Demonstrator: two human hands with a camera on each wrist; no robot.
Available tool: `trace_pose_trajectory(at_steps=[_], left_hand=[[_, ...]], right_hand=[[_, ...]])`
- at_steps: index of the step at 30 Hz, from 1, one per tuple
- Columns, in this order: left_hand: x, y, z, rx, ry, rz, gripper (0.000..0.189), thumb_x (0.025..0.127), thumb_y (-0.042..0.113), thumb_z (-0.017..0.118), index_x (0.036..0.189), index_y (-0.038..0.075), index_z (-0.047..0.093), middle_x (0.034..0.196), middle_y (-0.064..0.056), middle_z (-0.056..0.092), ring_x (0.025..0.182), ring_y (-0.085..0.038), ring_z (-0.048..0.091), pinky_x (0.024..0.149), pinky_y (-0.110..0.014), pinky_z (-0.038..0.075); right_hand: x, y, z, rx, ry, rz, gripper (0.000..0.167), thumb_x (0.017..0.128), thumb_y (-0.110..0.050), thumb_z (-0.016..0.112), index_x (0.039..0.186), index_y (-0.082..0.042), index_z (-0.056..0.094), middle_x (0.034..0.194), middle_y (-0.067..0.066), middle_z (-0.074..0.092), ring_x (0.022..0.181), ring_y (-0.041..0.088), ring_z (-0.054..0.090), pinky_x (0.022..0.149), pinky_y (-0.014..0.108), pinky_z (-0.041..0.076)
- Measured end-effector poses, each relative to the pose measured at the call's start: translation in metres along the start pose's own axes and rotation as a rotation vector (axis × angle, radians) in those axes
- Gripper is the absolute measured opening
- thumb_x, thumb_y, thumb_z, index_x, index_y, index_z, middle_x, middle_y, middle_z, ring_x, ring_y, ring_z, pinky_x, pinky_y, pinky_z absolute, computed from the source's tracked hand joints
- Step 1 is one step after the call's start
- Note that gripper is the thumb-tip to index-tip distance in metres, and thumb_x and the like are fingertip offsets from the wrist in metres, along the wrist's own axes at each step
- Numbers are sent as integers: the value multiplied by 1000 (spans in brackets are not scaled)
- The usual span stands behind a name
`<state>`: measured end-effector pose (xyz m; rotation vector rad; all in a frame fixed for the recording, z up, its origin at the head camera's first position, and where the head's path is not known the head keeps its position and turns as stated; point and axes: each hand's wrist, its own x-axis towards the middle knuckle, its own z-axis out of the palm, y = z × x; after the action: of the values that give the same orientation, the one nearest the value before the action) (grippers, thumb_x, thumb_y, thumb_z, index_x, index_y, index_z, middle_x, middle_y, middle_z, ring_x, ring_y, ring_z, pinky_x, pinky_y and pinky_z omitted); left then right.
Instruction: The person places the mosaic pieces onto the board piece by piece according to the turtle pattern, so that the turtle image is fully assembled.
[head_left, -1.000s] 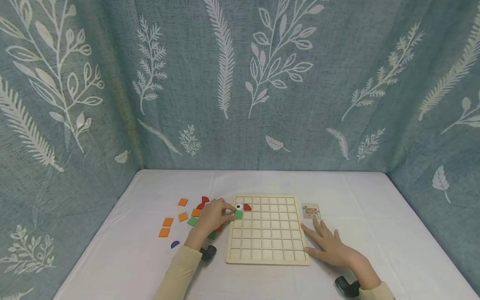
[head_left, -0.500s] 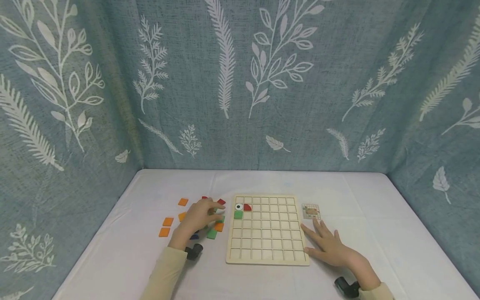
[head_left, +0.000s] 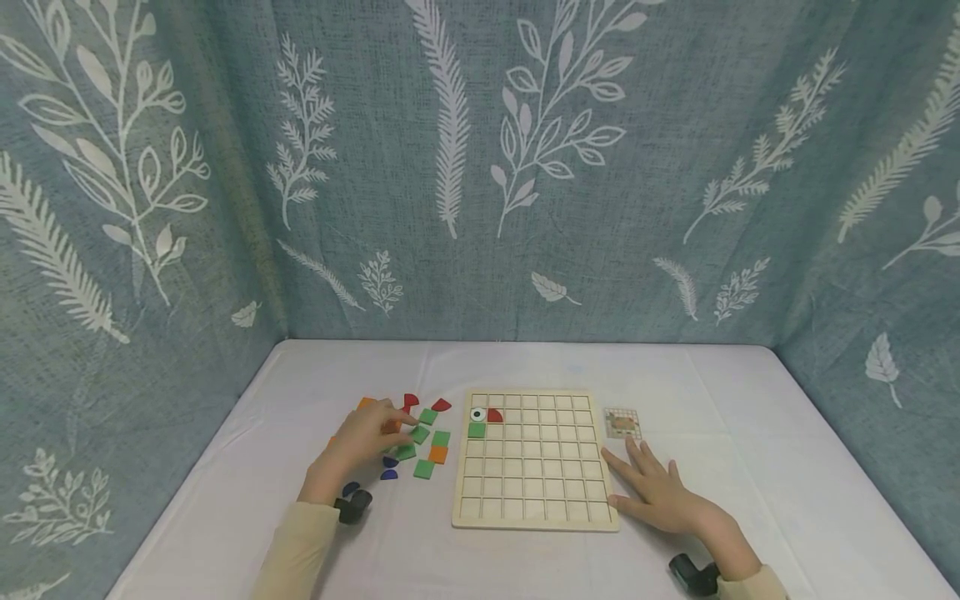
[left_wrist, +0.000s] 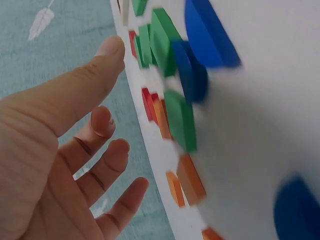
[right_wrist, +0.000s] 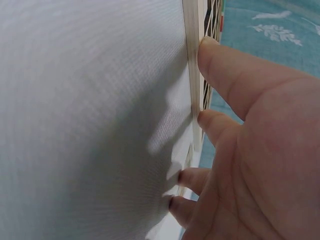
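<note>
My left hand (head_left: 367,435) hovers over scattered tiles, its fingers spread and nothing between them in the left wrist view. Around its fingertips lie green square tiles (head_left: 420,434), red rounded tiles (head_left: 441,405) and an orange tile (head_left: 438,454). Blue half-round tiles (head_left: 388,474) sit near the wrist; other tiles are hidden under the hand. To the right is a wooden grid board (head_left: 536,468) bearing an eye tile (head_left: 477,413), a red quarter-round tile (head_left: 495,415) and a green square (head_left: 476,430) at its upper left. The fingers of my right hand (head_left: 660,493) rest on the board's right edge.
A small picture card (head_left: 622,422) lies beyond the right fingertips, beside the board. All of it is on a white-covered table (head_left: 697,383), with a blue leaf-patterned curtain (head_left: 480,283) hanging along its back and sides.
My left hand has drawn back leftward from the eye tile on the board to the loose tiles, uncovering several green and red ones. The right hand has stayed put.
</note>
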<state>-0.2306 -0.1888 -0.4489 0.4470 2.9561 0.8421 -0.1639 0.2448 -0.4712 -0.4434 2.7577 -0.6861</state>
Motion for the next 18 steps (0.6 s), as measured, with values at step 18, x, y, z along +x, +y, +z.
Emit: trace_pose_trajectory(at_steps=[18], left_hand=[[-16, -21, -19, 126, -22, -32, 20, 77, 16, 74, 97, 14, 71, 93, -2, 62, 88, -21, 51, 80, -48, 39]], right_hand=[[0, 0, -2, 17, -8, 0, 68, 88, -48, 52, 145, -16, 32, 150, 27, 8, 137, 49, -1, 96, 72, -6]])
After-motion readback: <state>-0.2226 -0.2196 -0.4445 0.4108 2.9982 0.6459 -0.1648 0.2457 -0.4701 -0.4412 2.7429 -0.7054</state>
